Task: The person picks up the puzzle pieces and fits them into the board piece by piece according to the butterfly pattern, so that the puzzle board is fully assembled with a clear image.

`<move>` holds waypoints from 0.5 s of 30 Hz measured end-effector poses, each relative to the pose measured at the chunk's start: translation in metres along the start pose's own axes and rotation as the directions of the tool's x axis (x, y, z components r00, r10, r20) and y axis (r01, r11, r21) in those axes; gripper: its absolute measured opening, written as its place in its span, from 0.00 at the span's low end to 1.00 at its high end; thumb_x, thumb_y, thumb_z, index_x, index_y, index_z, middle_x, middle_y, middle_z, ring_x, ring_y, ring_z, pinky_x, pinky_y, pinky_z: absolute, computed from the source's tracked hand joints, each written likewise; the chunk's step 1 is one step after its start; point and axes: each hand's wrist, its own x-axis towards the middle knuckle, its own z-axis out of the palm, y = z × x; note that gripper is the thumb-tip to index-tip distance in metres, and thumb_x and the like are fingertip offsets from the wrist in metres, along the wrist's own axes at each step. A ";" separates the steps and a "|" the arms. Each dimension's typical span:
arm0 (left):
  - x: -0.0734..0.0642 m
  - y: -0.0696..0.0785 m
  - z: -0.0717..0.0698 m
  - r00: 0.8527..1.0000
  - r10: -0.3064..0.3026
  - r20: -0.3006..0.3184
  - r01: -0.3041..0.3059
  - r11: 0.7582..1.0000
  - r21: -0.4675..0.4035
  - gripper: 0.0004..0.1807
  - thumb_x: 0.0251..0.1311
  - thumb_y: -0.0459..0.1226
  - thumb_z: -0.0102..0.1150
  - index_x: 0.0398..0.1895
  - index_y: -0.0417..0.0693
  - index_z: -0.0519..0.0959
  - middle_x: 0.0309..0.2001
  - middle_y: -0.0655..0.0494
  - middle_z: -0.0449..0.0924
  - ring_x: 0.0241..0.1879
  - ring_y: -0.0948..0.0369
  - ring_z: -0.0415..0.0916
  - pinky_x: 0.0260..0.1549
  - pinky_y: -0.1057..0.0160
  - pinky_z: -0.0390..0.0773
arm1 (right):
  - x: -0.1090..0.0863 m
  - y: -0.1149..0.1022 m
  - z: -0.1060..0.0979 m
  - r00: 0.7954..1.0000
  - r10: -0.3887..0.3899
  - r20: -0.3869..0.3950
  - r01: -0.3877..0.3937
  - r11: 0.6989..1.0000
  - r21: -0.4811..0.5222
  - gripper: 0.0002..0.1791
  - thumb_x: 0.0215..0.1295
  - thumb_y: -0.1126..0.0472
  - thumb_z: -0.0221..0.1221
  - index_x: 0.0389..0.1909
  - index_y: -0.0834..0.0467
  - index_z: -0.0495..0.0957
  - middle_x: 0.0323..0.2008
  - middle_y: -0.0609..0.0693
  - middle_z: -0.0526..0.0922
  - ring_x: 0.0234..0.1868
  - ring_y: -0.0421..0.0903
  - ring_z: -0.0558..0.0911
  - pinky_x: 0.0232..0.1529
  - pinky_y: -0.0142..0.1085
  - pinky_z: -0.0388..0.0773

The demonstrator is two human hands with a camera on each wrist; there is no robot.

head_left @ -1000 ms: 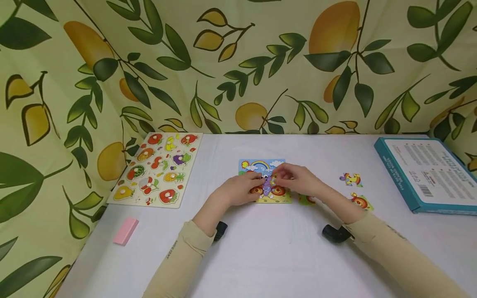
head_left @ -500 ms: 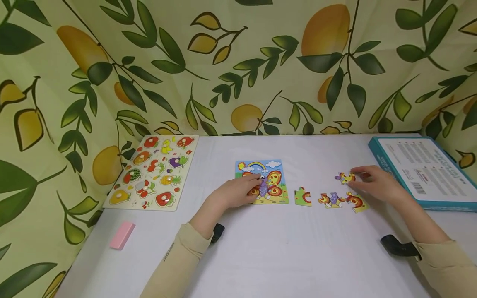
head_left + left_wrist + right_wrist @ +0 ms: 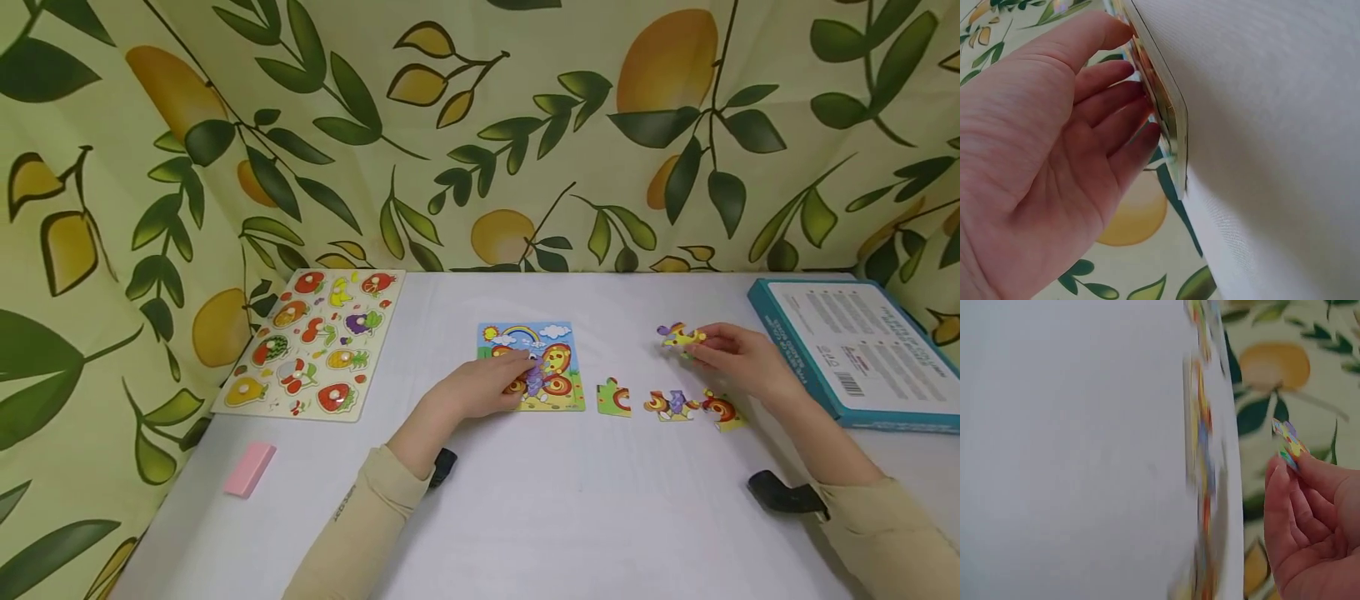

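My left hand (image 3: 491, 385) rests its fingers on the left part of a butterfly jigsaw puzzle (image 3: 557, 333), which lies flat on the table with a rainbow and sun along its top. In the left wrist view, the fingertips of that hand (image 3: 1054, 137) touch the puzzle's face, the fingers slightly bent. To the right, my right hand (image 3: 742, 358) pinches a yellow and purple jigsaw piece (image 3: 677, 337) between thumb and fingers; the right wrist view shows this piece (image 3: 1289, 442) raised off the table. Below it lie loose pieces: a green one (image 3: 613, 400), a purple-centred one (image 3: 675, 405) and a red-swirled one (image 3: 723, 412).
A fruit peg board (image 3: 311, 346) lies at the back left, with a pink block (image 3: 250, 469) in front of it. On the right is a teal-edged box (image 3: 862, 350), printed side up. Patterned cloth (image 3: 502, 237) hangs behind the white table.
My right hand has left the puzzle, moved right to the loose pieces, taken hold of one and lifted it, now drifting slightly left. My left hand has stayed on the puzzle.
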 end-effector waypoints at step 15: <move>0.001 0.000 -0.001 1.000 -0.017 -0.006 0.017 0.996 -0.092 0.32 0.68 0.41 0.55 0.72 0.44 0.59 0.66 0.50 0.69 0.64 0.57 0.68 0.63 0.57 0.67 | 0.042 -0.089 0.103 0.980 -0.015 0.199 -0.018 0.986 0.163 0.21 0.66 0.52 0.63 0.51 0.62 0.74 0.34 0.51 0.85 0.31 0.44 0.82 0.34 0.30 0.79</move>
